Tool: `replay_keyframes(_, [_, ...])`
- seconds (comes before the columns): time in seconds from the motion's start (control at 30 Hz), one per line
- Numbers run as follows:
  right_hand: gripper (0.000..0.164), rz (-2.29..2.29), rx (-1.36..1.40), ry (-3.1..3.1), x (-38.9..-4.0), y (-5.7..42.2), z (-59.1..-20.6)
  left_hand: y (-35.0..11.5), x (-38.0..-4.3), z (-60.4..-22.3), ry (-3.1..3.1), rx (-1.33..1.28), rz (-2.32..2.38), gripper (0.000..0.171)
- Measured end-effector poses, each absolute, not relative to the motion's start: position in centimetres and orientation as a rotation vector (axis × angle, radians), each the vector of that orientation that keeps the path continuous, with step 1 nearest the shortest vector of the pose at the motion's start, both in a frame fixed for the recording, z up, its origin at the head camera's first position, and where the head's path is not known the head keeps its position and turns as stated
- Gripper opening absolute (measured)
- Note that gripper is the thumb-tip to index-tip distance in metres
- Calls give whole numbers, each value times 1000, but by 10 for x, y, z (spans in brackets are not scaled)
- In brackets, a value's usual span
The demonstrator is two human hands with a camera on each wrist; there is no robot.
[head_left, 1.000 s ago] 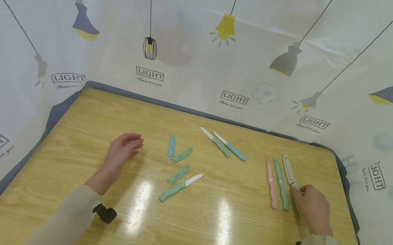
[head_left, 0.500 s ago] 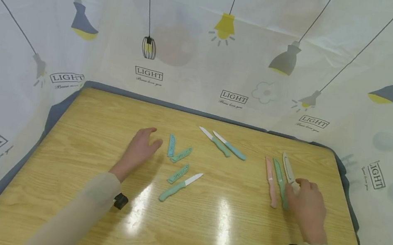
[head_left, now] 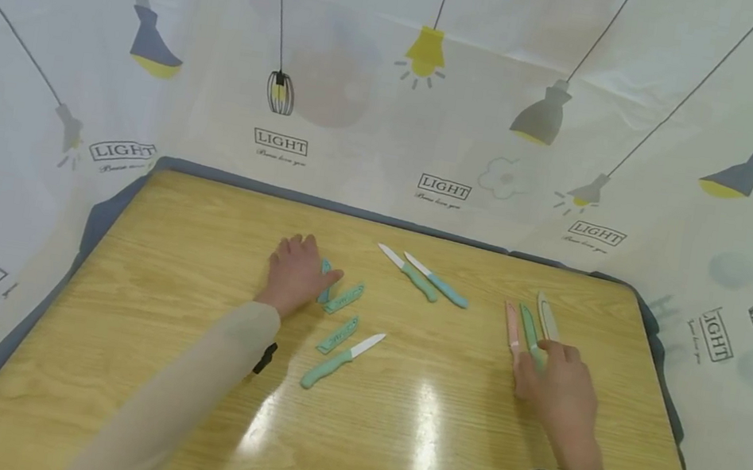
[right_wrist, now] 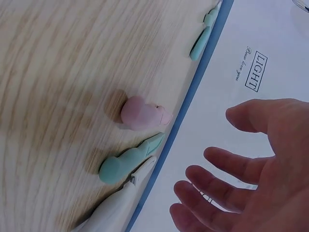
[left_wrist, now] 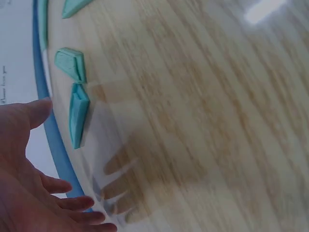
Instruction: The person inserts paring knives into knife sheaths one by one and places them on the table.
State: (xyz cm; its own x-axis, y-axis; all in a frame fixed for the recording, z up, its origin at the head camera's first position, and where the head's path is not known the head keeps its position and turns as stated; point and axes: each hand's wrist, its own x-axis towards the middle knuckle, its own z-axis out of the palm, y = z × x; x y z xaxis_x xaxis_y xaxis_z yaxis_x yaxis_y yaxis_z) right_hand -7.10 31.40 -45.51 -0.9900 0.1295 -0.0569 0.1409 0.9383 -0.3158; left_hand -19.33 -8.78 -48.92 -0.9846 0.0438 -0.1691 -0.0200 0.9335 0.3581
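Left hand (head_left: 296, 273) moved near blue sheath (left_wrist: 79, 116), right hand (head_left: 563, 390) toward pink knife (right_wrist: 140, 114). Fingers loose, holding nothing; I'd pinch sheath sides, knife by handle.

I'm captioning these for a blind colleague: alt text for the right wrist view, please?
A right hand, fingers apart and holding nothing, is near a pink knife, a green knife and a white knife lying side by side on a wooden table.

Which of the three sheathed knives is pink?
The leftmost sheathed knife in the head view; the middle knife is green and the rightmost knife is white.
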Motion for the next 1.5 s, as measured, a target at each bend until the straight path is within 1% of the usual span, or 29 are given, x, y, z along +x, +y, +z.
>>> replay_keyframes(0.07, [61, -492, 221, 3057, -71, 312, -457, -87, -194, -491, 2916, 20, 490, 86])
replay_keyframes(0.13, [63, -491, 236, 3054, -70, 311, -458, -87, -194, -492, 2917, 32, 448, 78])
replay_keyframes(0.2, [63, -497, 245, 3055, -70, 311, -460, -88, -194, -493, 2920, 46, 424, 69])
replay_keyframes(0.33, [57, -520, 233, 3078, -70, 311, -462, -89, -193, -493, 2910, 87, 454, 50])
replay_keyframes(0.53, [52, -503, 199, 3102, -72, 309, -466, -88, -191, -484, 2912, 117, 505, 15])
replay_keyframes(0.63, [53, -496, 201, 3097, -72, 309, -466, -88, -193, -483, 2892, 101, 532, 7])
replay_keyframes(0.8, [54, -506, 194, 3076, -74, 306, -467, -92, -193, -485, 2852, 80, 612, 8])
replay_keyframes(0.97, [50, -538, 120, 3102, -75, 302, -469, -101, -190, -484, 2819, 28, 805, 29])
replay_keyframes(1.07, [42, -544, -3, 3134, -78, 298, -471, -107, -187, -481, 2787, -22, 967, 36])
replay_keyframes(1.13, [42, -571, -61, 3136, -81, 295, -471, -111, -184, -478, 2746, -38, 1086, 41])
replay_keyframes(1.23, [48, -632, -114, 3097, -87, 290, -469, -116, -180, -474, 2685, -44, 1231, 47])
replay_keyframes(1.3, [61, -677, -114, 3068, -91, 286, -466, -118, -177, -471, 2645, -44, 1307, 50])
replay_keyframes(1.37, [68, -672, -157, 3057, -98, 282, -464, -120, -173, -470, 2622, -49, 1367, 52])
replay_keyframes(1.5, [74, -628, -282, 3056, -119, 272, -463, -123, -166, -470, 2570, -54, 1483, 50])
